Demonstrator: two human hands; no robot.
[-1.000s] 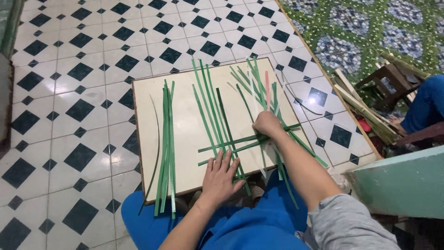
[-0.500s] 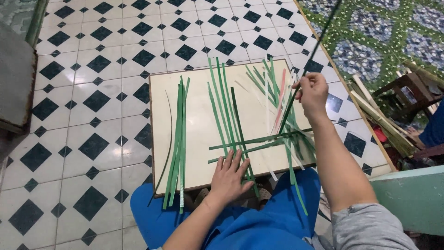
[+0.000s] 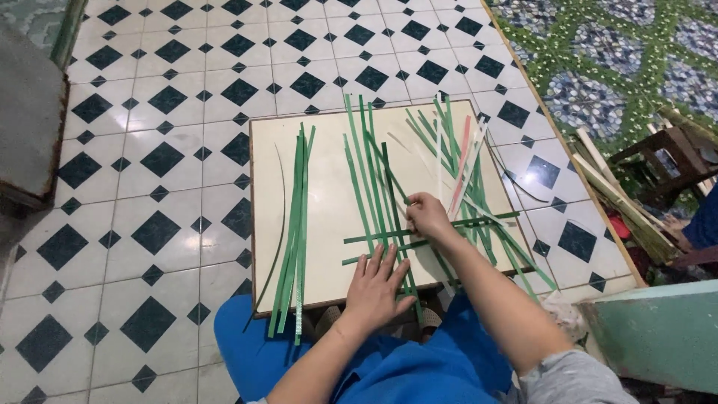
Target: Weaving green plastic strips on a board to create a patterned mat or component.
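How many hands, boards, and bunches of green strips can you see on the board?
Hands: 2, left hand and right hand
Board: 1, pale board
Green strip bunches: 3, left bunch, middle woven bunch, right bunch
Total: 6

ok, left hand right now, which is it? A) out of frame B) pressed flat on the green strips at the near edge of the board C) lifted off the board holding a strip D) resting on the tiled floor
B: the left hand lies palm-down with fingers spread on the green strips near the front edge of the pale board, while the right hand pinches strips further up.
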